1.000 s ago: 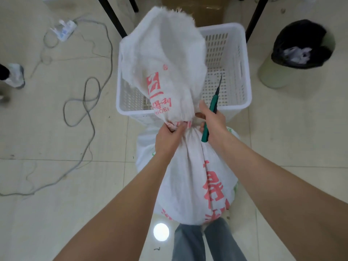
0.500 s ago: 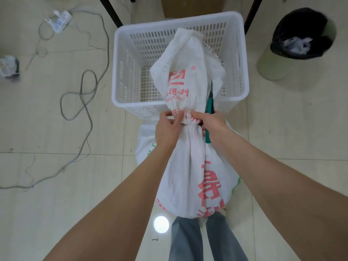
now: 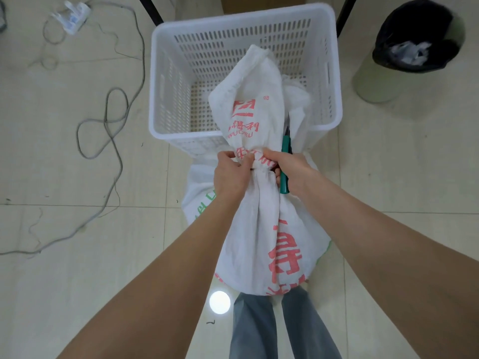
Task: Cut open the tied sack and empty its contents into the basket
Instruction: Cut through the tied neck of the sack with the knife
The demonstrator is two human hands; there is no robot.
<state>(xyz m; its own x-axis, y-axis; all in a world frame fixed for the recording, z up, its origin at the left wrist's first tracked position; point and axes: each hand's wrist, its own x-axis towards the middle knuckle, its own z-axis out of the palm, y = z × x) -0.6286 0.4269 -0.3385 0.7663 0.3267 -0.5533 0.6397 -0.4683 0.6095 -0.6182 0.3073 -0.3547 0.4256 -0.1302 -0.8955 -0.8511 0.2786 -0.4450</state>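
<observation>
A white woven sack (image 3: 261,229) with red print stands between my legs, tied at the neck with a pink cord (image 3: 264,161). Its loose top flops forward over the near rim of the white plastic basket (image 3: 166,81). My left hand (image 3: 230,174) pinches the tied neck from the left. My right hand (image 3: 290,169) grips the neck from the right and also holds a green-handled cutter (image 3: 285,161), blade pointing up behind the sack top. A second white sack (image 3: 199,195) with green print lies behind the first.
A black-lined bin (image 3: 412,47) stands at the far right. Grey cables (image 3: 108,125) and a power strip (image 3: 72,16) trail across the tiled floor on the left. Dark table legs (image 3: 150,9) rise behind the basket.
The sack's loose top has dropped from upright to lying forward into the basket. Both hands stayed on the tied neck, and the cutter blade is now mostly hidden behind the cloth.
</observation>
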